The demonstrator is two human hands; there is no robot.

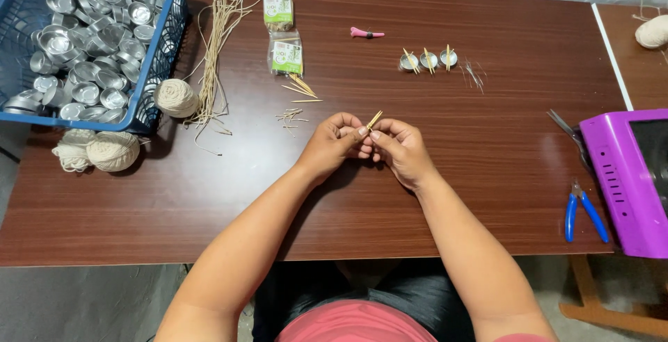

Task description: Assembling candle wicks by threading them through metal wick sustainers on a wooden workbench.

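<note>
My left hand and my right hand meet over the middle of the brown table. Both pinch a pair of thin wooden sticks whose tips poke up between the fingertips. Behind them three small metal cups stand in a row, each with sticks laid across. Loose wooden sticks lie beside two small packets further left.
A blue basket full of several metal cups sits at the back left, with balls of cream twine and a bundle of pale wicks near it. Blue-handled pliers, scissors, a purple box at right; a pink tool.
</note>
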